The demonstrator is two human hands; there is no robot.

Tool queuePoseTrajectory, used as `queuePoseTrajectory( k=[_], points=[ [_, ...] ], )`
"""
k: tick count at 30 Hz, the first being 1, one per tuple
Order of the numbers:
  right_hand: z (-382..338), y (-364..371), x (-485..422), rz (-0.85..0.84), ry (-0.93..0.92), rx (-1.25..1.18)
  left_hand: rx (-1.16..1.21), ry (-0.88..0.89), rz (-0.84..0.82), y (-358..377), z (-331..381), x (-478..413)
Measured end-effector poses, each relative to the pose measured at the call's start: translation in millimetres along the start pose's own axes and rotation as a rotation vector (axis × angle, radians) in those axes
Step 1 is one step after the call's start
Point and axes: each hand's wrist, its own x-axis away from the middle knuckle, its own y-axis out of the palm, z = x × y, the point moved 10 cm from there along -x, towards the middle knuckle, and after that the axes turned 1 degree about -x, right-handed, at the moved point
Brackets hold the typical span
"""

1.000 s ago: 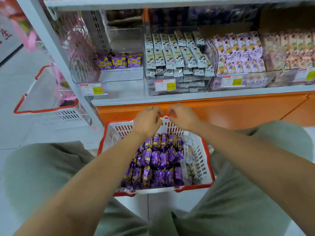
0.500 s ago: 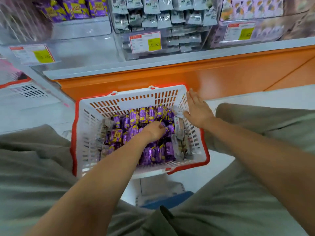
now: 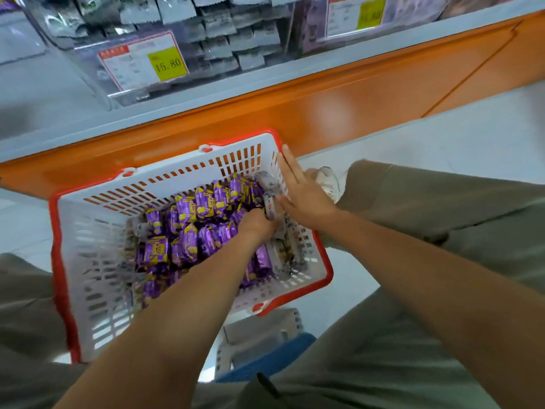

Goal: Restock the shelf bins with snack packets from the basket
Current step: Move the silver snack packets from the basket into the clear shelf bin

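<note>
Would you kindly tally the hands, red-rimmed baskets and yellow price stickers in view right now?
Hands: 2, left hand and right hand
Red-rimmed basket: 1
Yellow price stickers: 2
Total: 5

Centre frame: left grip point(image 3: 259, 224) buried among purple snack packets point(image 3: 185, 208) in the basket point(image 3: 165, 184); right grip point(image 3: 303, 196) flat against its right wall.
</note>
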Motion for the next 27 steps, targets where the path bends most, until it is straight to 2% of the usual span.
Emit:
queuePoseTrajectory(
  k=[4, 8, 12, 14, 17, 19, 24, 27],
  points=[
    [2.2, 0.0, 0.2, 0.020, 0.014, 0.008, -0.074, -0.016, -0.017, -0.6, -0.9, 0.0],
    [1.2, -0.4, 0.8, 0.041, -0.010, 0.003, 0.067, -0.063, -0.040, -8.0, -6.1, 4.2],
    [-3.5, -6.7, 4.9, 0.062, -0.004, -0.013, 0.387, -0.164, -0.043, -24.1, -28.7, 11.0],
    [-5.9, -13.4, 6.3, 0.103, -0.003, 0.054, 0.556, -0.186, -0.004, -36.1, -37.6, 19.0],
    [-22.3, -25.7, 5.3, 0.164, -0.076, 0.081, 0.900, -0.199, 0.011, -47.0, -44.0, 35.6],
    [-38.1, -30.8, 1.6, 0.142, -0.112, 0.011, 1.017, -0.179, -0.051, -48.6, -43.6, 41.7],
    [-56.5, -36.7, -14.4, 0.052, -0.038, -0.406, 1.037, -0.081, -0.255, -45.1, -29.2, 55.5],
    [-62.2, -37.3, -21.3, 0.020, 0.000, -0.519, 1.028, -0.044, -0.213, -51.6, -22.2, 65.3]
  ],
)
